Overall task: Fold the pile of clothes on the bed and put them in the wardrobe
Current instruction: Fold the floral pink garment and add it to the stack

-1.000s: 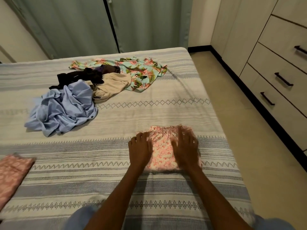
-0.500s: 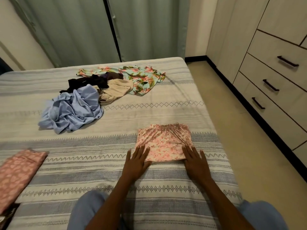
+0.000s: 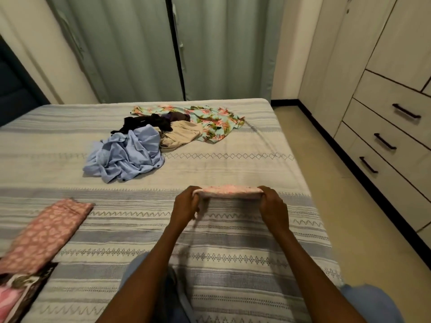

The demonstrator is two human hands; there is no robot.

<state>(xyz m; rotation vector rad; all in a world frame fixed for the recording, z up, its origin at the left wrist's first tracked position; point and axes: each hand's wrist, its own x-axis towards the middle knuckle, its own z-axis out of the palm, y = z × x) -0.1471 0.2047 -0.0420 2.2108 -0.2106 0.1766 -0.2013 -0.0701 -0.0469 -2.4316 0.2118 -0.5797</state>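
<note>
Folded pink floral garment (image 3: 229, 191) held above the striped bed (image 3: 233, 252).
Its ends are gripped by the left hand (image 3: 186, 203) and right hand (image 3: 271, 205), fingers curled round them.

Head-worn view, forward-down over the bed (image 3: 233, 164).

No legible text or labels.

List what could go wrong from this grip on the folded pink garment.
1. Both hands, left hand and right hand, pinch only the ends of the pink garment; its unsupported middle could sag and the fold come undone.
2. The wardrobe drawers and doors look shut, and both hands are occupied, so one hand may have to let go.
3. Set down carelessly, it might topple the folded stack at the bed's left edge.
</note>
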